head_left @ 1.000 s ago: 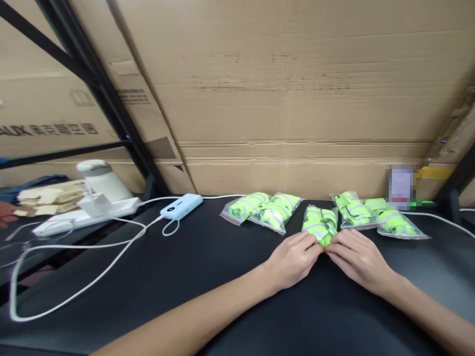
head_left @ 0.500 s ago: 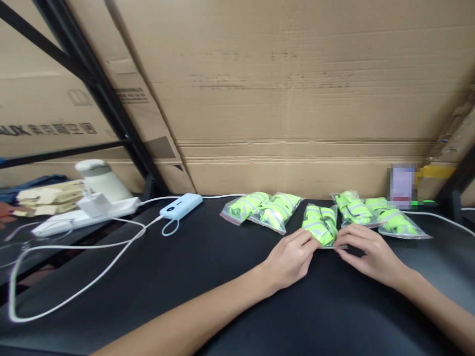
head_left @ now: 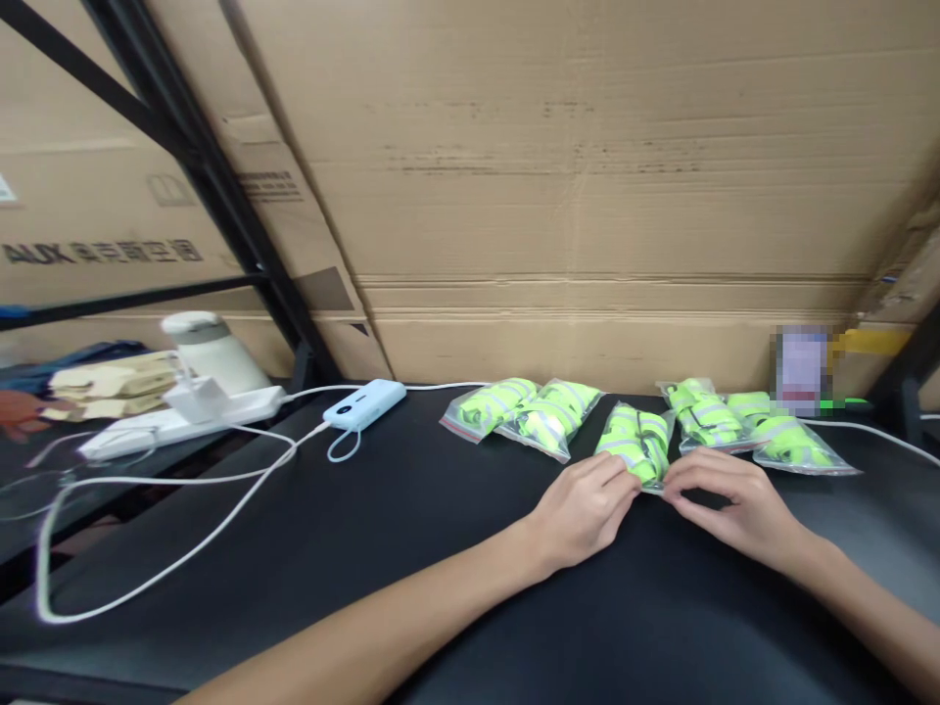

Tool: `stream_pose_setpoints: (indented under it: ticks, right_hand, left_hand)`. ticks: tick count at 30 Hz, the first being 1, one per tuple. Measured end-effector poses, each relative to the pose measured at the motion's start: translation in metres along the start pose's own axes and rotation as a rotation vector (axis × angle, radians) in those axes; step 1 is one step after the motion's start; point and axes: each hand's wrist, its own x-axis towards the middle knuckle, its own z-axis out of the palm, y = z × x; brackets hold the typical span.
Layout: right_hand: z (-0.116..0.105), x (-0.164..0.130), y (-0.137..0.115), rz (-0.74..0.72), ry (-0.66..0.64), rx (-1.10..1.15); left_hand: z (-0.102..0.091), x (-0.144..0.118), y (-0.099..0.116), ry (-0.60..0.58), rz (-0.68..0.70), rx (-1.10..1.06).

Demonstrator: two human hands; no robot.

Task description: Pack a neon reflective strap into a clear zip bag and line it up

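- Looking down through the head camera, I am seeing both hands meeting at the near end of the middle bag (head_left: 635, 442) of folded yellow-green straps, which is lying flat on the black bench (head_left: 382, 548) toward its far edge, right of centre.
- My left hand (head_left: 584, 509) is resting on the bench with its fingers curled loosely, and the fingertips are pressing against the bag's near left corner.
- My right hand (head_left: 734, 499) is sitting just beside it, with thumb and forefinger drawn together at the bag's near right corner; they seem to be pinching the clear plastic lip, though I cannot tell for sure because the edge is small and see-through.
- Two more bags of the same kind, the left pair (head_left: 523, 411), are lying overlapped just left of the middle bag, closer to the bench's far edge.
- Another two, the right pair (head_left: 749, 426), are lying overlapped just to its right, beyond my right hand.
- A pale blue power bank (head_left: 365, 403) is sitting near the far edge, well left of the bags, with a white cable (head_left: 183, 480) looping from it toward the bench's left edge.
- A white power strip (head_left: 176, 416) is lying past the left edge on the neighbouring surface, with a white rounded device (head_left: 212, 352) standing behind it.
- Cardboard boxes (head_left: 558, 196) are filling the whole space behind the far edge.
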Motion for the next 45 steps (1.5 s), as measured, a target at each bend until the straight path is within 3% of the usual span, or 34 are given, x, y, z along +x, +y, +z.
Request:
stream_pose_setpoints:
  ticks: [7,17,25,34,45]
  right_hand:
    - [0.000,-0.002,-0.001,0.001,-0.006,-0.025]
    - [-0.004,-0.005,0.002,0.114,0.016,0.055]
    - [-0.014,-0.005,0.008,0.164,0.002,0.018]
    - [-0.009,-0.010,0.015,0.123,-0.107,-0.127]
    - [-0.012,-0.015,0.021,0.079,-0.080,-0.206]
  left_hand:
    - [0.002,-0.002,-0.002,0.015,0.005,0.050]
    - [0.001,-0.002,-0.003,-0.015,-0.046,0.033]
    - [-0.009,-0.010,-0.014,-0.116,-0.058,0.155]
    - [-0.007,-0.013,-0.012,-0.168,-0.024,0.126]
    - [-0.009,-0.013,-0.017,-0.159,0.008,0.057]
